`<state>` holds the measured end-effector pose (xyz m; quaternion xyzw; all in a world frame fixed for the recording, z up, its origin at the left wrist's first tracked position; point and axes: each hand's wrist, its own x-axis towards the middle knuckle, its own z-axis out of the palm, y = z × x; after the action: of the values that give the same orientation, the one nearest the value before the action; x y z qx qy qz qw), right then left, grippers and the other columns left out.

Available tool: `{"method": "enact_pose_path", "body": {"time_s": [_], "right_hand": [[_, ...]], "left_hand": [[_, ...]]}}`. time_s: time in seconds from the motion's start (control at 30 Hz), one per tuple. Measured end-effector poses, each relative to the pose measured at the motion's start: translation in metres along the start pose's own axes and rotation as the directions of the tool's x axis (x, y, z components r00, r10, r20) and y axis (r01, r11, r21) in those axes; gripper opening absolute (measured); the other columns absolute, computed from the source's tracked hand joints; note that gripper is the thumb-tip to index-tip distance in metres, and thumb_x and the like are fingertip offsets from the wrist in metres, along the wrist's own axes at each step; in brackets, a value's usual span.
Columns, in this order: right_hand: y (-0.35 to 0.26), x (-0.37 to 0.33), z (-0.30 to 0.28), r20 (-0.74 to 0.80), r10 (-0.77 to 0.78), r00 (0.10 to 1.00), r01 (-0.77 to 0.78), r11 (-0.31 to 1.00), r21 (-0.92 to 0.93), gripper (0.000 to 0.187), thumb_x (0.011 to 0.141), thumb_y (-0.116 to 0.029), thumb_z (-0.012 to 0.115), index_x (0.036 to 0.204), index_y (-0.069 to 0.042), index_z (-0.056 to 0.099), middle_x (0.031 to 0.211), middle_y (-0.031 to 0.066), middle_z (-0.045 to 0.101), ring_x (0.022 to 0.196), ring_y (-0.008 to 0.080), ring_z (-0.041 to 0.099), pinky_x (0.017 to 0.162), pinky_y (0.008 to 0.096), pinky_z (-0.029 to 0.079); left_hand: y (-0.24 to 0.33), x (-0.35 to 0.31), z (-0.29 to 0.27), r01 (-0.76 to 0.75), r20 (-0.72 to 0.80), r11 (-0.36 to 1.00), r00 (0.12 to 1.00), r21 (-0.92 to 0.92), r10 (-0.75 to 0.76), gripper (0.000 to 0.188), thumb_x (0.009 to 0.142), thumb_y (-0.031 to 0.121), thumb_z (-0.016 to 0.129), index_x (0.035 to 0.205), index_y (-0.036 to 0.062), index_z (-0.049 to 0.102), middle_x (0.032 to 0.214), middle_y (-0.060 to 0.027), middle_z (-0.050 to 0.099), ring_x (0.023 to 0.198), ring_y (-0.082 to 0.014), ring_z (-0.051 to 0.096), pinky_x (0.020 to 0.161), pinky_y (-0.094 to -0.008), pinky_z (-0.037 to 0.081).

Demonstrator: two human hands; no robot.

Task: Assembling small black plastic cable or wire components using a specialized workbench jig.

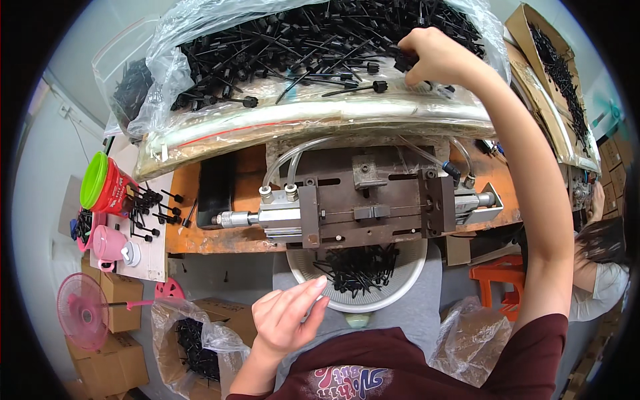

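My right hand (pixel 437 57) reaches over the far right of a big heap of black plastic parts (pixel 280 50), each with a knobbed head and a thin stem. Its fingers curl round one black knobbed part (pixel 404 63) at the heap's edge. My left hand (pixel 285 319) hovers low, left of a white basket (pixel 408 283), with fingers stretched and thumb apart, holding nothing I can see. Several black parts (pixel 363 270) lie in that basket on my lap. Between my hands sits a brown metal clamping fixture (pixel 340 230) with a small grey block (pixel 371 212) at its middle.
Clear air hoses (pixel 293 157) run to the fixture's cylinders. At left are a red-and-green bucket (pixel 107 183), a pink cup (pixel 109 243) and a pink fan (pixel 82 311). An orange stool (pixel 500 277) stands at right, near another person (pixel 600 267). A bagged carton (pixel 170 347) sits lower left.
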<state>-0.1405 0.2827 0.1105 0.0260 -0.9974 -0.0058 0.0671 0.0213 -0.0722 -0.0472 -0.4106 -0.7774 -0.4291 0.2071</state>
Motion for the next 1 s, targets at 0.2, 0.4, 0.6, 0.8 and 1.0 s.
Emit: {"method": "enact_pose_path", "body": {"time_s": [0.2, 0.4, 0.6, 0.8, 1.0], "right_hand": [[0.002, -0.015, -0.019, -0.217, -0.034, 0.976, 0.068, 0.986, 0.152, 0.029, 0.066, -0.019, 0.081, 0.086, -0.001, 0.07, 0.067, 0.006, 0.063, 0.058, 0.0141, 0.056, 0.054, 0.0307, 0.044], [-0.007, -0.034, -0.032, -0.111, 0.093, 0.989, -0.025, 0.864, 0.503, 0.021, 0.074, -0.02, 0.079, 0.084, -0.004, 0.07, 0.07, 0.0013, 0.064, 0.058, 0.0064, 0.056, 0.054, 0.0215, 0.044], [0.038, -0.046, -0.021, -0.255, 0.211, 0.944, 0.016, 0.74, 0.672, 0.026, 0.083, -0.022, 0.075, 0.1, -0.003, 0.072, 0.08, 0.0014, 0.067, 0.07, 0.0065, 0.062, 0.067, 0.0201, 0.05], [0.039, -0.081, -0.033, -0.305, 0.33, 0.893, 0.01, 0.665, 0.746, 0.029, 0.086, -0.017, 0.071, 0.11, 0.0, 0.069, 0.095, 0.0049, 0.069, 0.083, 0.0093, 0.065, 0.081, 0.0232, 0.052], [-0.006, -0.142, -0.021, -0.456, 0.455, 0.765, 0.119, 0.596, 0.794, 0.032, 0.075, -0.011, 0.077, 0.105, 0.0, 0.07, 0.098, 0.013, 0.07, 0.085, 0.0203, 0.067, 0.078, 0.0287, 0.052]], "left_hand": [[0.002, 0.0, 0.006, -0.04, 0.042, 0.998, 0.998, -0.039, 0.042, 0.042, 0.072, -0.002, 0.075, 0.113, 0.0003, 0.063, 0.094, -0.0109, 0.073, 0.053, -0.0114, 0.059, 0.051, -0.0226, 0.046], [0.006, 0.003, 0.009, -0.065, 0.061, 0.996, 0.996, -0.059, 0.069, 0.042, 0.073, -0.002, 0.074, 0.113, -0.0002, 0.062, 0.093, -0.0101, 0.073, 0.05, -0.0103, 0.057, 0.05, -0.0228, 0.046], [0.014, 0.008, 0.013, -0.094, 0.072, 0.991, 0.992, -0.092, 0.1, 0.039, 0.073, 0.0, 0.075, 0.111, 0.0013, 0.065, 0.089, -0.0082, 0.073, 0.054, -0.0122, 0.061, 0.049, -0.0229, 0.045], [0.026, 0.023, 0.015, -0.148, 0.105, 0.979, 0.981, -0.142, 0.164, 0.04, 0.073, 0.001, 0.076, 0.111, 0.002, 0.067, 0.09, -0.0077, 0.073, 0.056, -0.0132, 0.062, 0.048, -0.0235, 0.044], [0.033, 0.033, 0.022, 0.06, 0.085, 0.913, 0.996, -0.404, -0.028, 0.044, 0.078, -0.001, 0.072, 0.12, -0.0035, 0.061, 0.095, -0.014, 0.071, 0.063, -0.0132, 0.064, 0.057, -0.0245, 0.051]]}}
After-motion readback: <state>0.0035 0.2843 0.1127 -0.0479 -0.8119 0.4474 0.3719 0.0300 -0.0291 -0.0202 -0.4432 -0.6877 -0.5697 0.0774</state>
